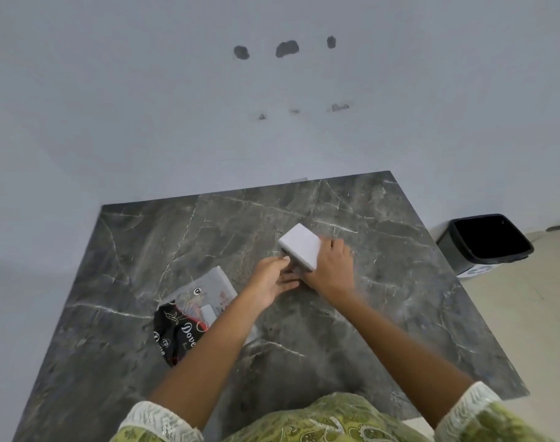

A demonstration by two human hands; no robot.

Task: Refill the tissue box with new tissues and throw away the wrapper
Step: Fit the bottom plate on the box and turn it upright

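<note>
Grey marble-pattern tabletop (384, 314) carries everything. Black open bin (486, 242) on floor, right. Black-and-clear plastic tissue pack (189, 317) lies left, unopened. White rectangular tissue box (299, 245) tilted: right hand (331, 269) wrapped over it, left hand (272, 280) fingertips pinching its near edge.

Dark grey marble-patterned tabletop (384, 314) with pale veins, its far edge against a plain pale grey wall (144, 106). Wall bears three dark patched holes (287, 48) above three small chipped marks (339, 107). Beige floor (534, 330) beyond the tabletop's right edge.
</note>
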